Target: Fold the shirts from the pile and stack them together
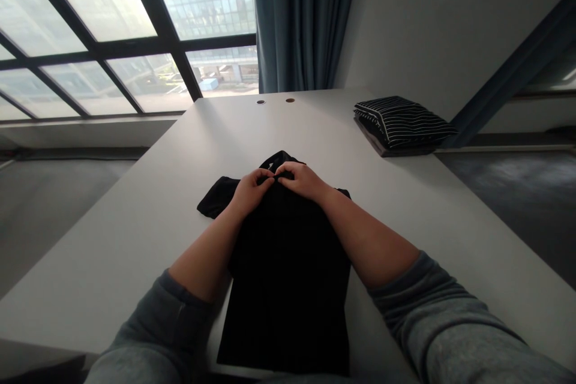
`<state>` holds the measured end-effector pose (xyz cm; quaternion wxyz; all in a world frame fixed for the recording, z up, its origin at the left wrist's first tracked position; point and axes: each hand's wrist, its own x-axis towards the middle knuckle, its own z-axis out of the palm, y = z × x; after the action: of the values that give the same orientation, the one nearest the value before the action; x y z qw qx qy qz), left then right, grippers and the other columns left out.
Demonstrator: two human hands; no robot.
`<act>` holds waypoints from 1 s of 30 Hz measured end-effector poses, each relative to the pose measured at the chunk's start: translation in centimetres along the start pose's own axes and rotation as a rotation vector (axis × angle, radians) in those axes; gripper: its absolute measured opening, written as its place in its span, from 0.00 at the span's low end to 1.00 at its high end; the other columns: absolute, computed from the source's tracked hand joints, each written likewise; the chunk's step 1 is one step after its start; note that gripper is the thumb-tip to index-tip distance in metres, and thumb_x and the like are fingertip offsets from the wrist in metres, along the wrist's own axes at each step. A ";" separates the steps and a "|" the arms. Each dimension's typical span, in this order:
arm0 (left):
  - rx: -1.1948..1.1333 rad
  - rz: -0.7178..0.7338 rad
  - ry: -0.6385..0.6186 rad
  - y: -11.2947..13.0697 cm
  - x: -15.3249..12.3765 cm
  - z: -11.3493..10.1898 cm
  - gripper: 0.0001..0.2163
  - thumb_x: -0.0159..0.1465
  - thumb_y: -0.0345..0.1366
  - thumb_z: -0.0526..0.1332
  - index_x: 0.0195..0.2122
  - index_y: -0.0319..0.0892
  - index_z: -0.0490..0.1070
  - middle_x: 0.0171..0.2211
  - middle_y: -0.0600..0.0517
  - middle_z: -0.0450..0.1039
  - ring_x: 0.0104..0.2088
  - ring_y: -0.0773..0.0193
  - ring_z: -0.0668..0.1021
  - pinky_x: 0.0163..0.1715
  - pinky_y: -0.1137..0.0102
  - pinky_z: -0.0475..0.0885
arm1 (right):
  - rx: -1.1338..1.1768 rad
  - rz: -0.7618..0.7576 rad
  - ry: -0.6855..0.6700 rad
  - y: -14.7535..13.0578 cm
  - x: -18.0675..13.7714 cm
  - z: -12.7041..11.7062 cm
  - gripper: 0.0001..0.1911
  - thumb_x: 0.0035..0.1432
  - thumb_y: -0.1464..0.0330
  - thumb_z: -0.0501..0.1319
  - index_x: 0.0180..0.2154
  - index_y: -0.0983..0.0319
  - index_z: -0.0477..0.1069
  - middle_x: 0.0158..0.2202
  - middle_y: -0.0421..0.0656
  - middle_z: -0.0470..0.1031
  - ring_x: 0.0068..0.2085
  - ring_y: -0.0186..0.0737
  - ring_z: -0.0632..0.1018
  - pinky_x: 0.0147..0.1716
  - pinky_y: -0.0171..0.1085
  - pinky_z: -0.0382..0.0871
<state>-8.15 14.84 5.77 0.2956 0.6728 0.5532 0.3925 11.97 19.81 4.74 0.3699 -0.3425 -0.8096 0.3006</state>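
Note:
A black short-sleeved shirt (290, 288) lies spread on the white table in front of me, its collar end away from me and its hem near the table's front edge. At the collar, my left hand (252, 189) pinches the fabric between thumb and fingers. Close beside it, my right hand (302, 179) pinches the same neckline, the fingertips of both hands almost touching. One sleeve sticks out to the left past my left hand; most of the other is hidden behind my right forearm. Whether the pinched spot has a button is too dark to tell.
Folded clothes, a black-and-white striped piece (405, 122) on top, are stacked at the table's far right. Two round cable holes are set in the far part of the white table (148, 240). Behind it hang a blue curtain (301, 24) and a window.

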 end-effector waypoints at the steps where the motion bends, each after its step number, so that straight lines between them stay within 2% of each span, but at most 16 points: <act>1: -0.012 0.007 0.009 0.0 0.0 0.1 0.08 0.64 0.39 0.63 0.42 0.44 0.78 0.41 0.51 0.82 0.43 0.57 0.80 0.50 0.62 0.74 | -0.006 -0.023 0.000 0.0 0.0 0.0 0.11 0.59 0.72 0.64 0.43 0.60 0.80 0.42 0.42 0.81 0.41 0.38 0.78 0.45 0.37 0.71; 7: -0.069 0.027 0.009 0.0 -0.1 0.5 0.07 0.65 0.39 0.62 0.41 0.44 0.75 0.41 0.51 0.80 0.43 0.59 0.79 0.48 0.64 0.73 | -0.061 -0.163 0.039 -0.3 -0.3 0.1 0.10 0.61 0.72 0.64 0.43 0.59 0.81 0.43 0.43 0.81 0.45 0.41 0.80 0.50 0.39 0.72; 11: -0.025 0.031 0.039 0.1 -0.1 0.5 0.06 0.66 0.38 0.62 0.41 0.45 0.74 0.42 0.52 0.80 0.44 0.59 0.79 0.49 0.64 0.73 | -0.099 -0.159 0.093 -0.2 -0.4 0.5 0.06 0.64 0.70 0.64 0.41 0.58 0.81 0.42 0.43 0.81 0.44 0.41 0.80 0.49 0.39 0.72; 15: 0.044 0.050 0.052 0.3 -0.2 0.6 0.05 0.66 0.37 0.61 0.41 0.45 0.75 0.42 0.52 0.80 0.43 0.59 0.79 0.50 0.64 0.72 | -0.102 -0.165 0.072 0.3 -0.3 0.6 0.06 0.63 0.71 0.64 0.40 0.58 0.80 0.42 0.43 0.80 0.44 0.41 0.80 0.50 0.40 0.72; 20: 0.079 0.022 0.072 0.5 -0.4 0.7 0.05 0.68 0.37 0.60 0.41 0.46 0.74 0.40 0.53 0.79 0.40 0.60 0.78 0.47 0.65 0.72 | -0.021 -0.158 0.040 0.2 -0.2 0.4 0.08 0.59 0.74 0.62 0.40 0.60 0.78 0.43 0.43 0.78 0.45 0.40 0.78 0.49 0.39 0.71; 23: 0.095 0.053 0.057 0.4 -0.4 0.8 0.05 0.69 0.37 0.59 0.42 0.46 0.73 0.42 0.52 0.78 0.43 0.59 0.78 0.48 0.65 0.72 | 0.018 -0.117 0.035 0.2 -0.1 0.5 0.07 0.59 0.73 0.62 0.40 0.60 0.78 0.43 0.43 0.78 0.44 0.40 0.78 0.48 0.39 0.71; 27: 0.358 0.165 0.192 0.3 -0.6 0.7 0.05 0.67 0.37 0.63 0.42 0.46 0.77 0.51 0.46 0.73 0.53 0.52 0.74 0.56 0.57 0.68 | 0.047 0.025 0.013 0.5 0.1 0.9 0.08 0.59 0.71 0.64 0.42 0.61 0.78 0.42 0.42 0.80 0.43 0.40 0.78 0.49 0.39 0.71; 30: 0.617 0.211 0.215 0.8 -1.0 0.7 0.06 0.69 0.39 0.62 0.43 0.49 0.79 0.51 0.44 0.73 0.54 0.46 0.72 0.57 0.51 0.63 | 0.019 0.104 -0.002 0.7 0.4 1.4 0.09 0.59 0.72 0.65 0.43 0.62 0.79 0.43 0.43 0.81 0.43 0.40 0.79 0.50 0.39 0.71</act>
<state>-7.20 13.75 5.87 -0.0243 0.7388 0.6011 0.3037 10.88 20.20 3.61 0.3563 -0.3802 -0.7882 0.3275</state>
